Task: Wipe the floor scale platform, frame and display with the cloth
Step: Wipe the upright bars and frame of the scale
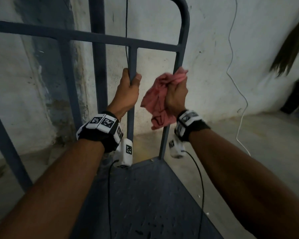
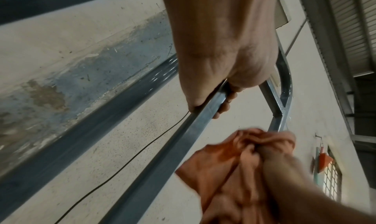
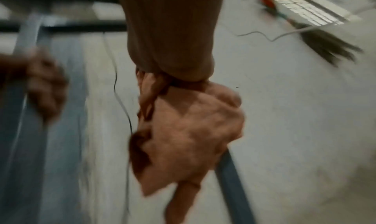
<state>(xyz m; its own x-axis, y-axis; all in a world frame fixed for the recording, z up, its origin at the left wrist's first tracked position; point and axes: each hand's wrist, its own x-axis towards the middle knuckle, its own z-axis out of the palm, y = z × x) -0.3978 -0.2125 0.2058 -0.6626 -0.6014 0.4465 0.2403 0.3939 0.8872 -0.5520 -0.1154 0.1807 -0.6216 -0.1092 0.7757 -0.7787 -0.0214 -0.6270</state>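
Observation:
The floor scale's dark grey frame (image 1: pixel 97 37) rises from the textured platform (image 1: pixel 145 195) in front of a stained wall. My left hand (image 1: pixel 130 83) grips a vertical inner bar (image 1: pixel 132 62) of the frame; the left wrist view shows its fingers (image 2: pixel 222 105) curled round that bar (image 2: pixel 162 161). My right hand (image 1: pixel 176 94) holds a bunched pink cloth (image 1: pixel 160 94) wrapped round the frame's right outer post (image 1: pixel 179 54). In the blurred right wrist view the cloth (image 3: pixel 187 131) covers the post (image 3: pixel 234 189). The display is out of view.
A thin black cable (image 1: pixel 126 31) hangs down beside the inner bar. A white cord (image 1: pixel 238 94) trails down the wall to the floor at the right. A broom head (image 1: pixel 286 54) and a dark object (image 1: pixel 297 97) are at the far right.

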